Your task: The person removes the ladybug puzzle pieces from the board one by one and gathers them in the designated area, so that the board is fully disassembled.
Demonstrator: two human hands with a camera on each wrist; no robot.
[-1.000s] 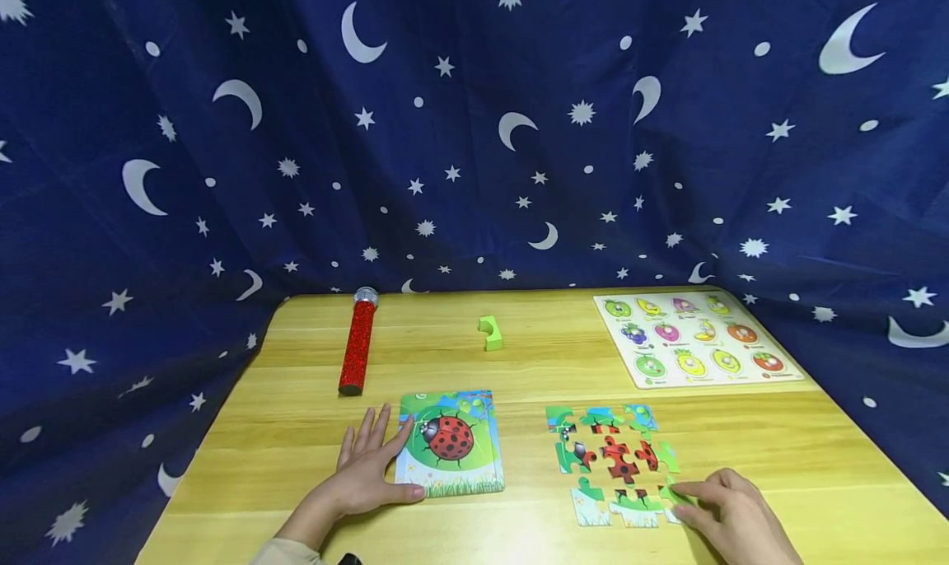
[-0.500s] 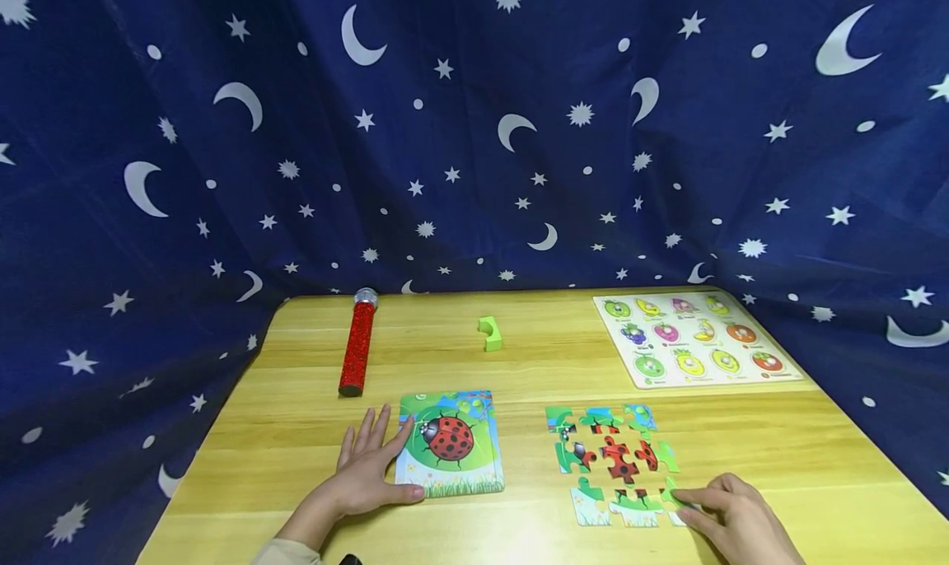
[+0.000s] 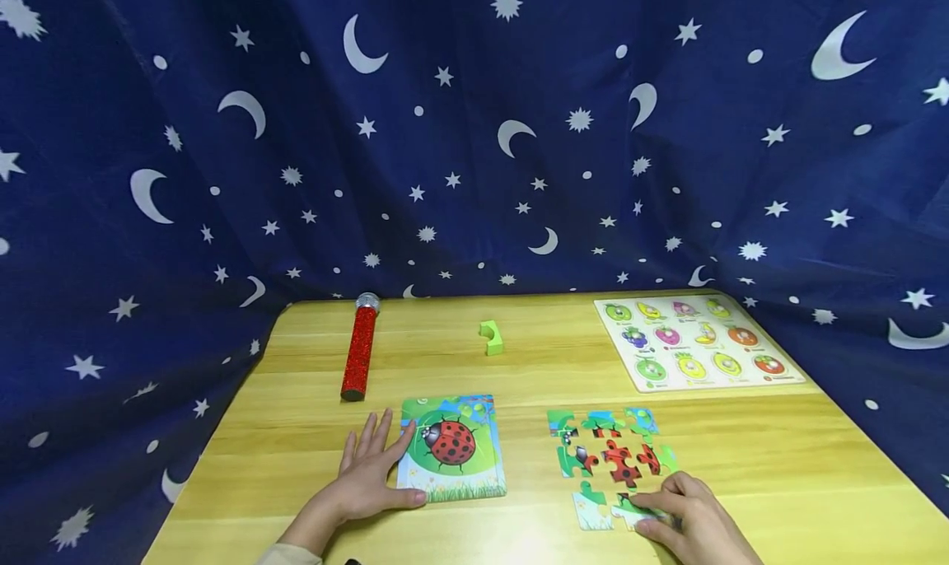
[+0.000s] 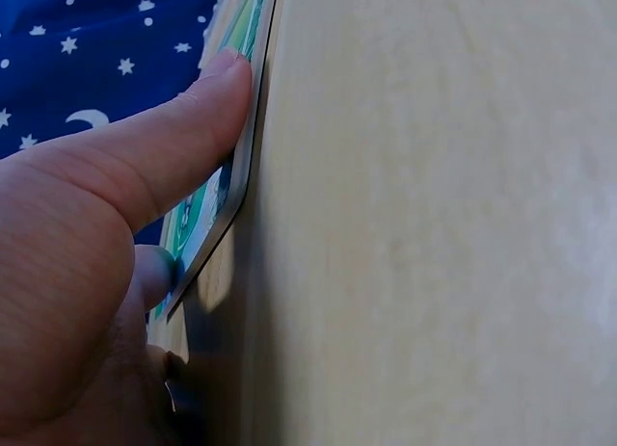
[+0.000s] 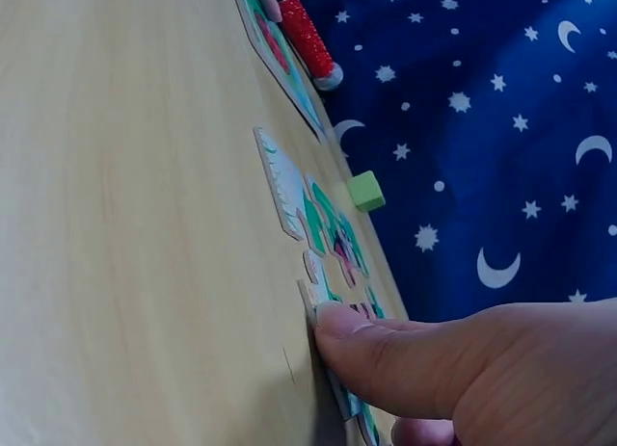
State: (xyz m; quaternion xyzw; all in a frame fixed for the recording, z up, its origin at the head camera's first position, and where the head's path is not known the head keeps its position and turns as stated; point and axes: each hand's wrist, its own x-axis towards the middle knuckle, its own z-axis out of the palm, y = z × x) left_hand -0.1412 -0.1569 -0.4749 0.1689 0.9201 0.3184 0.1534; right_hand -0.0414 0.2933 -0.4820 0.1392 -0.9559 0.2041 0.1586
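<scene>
My left hand (image 3: 362, 481) lies spread on the table, with its thumb and index finger touching the left side of a square ladybug picture board (image 3: 454, 448). In the left wrist view the thumb (image 4: 183, 128) rests on the board's edge. To the right lie loose ladybug jigsaw pieces (image 3: 619, 464), roughly laid out as a square with gaps. My right hand (image 3: 697, 517) pinches a puzzle piece (image 5: 333, 374) at the lower right of this layout. That piece is largely hidden by the fingers, and the thumb covers part of the bottom row in the right wrist view.
Behind the left hand lies a red glitter microphone (image 3: 360, 351). A green notched block (image 3: 493, 337) stands near the table's back. At the back right is a fruit peg board (image 3: 697, 341). A dark blue curtain (image 3: 474, 137) with moons and stars hangs behind.
My right hand has moved left, over the bottom row of pieces, with the lower right piece in its fingers. My left hand stays against the picture board. The head view has tilted slightly.
</scene>
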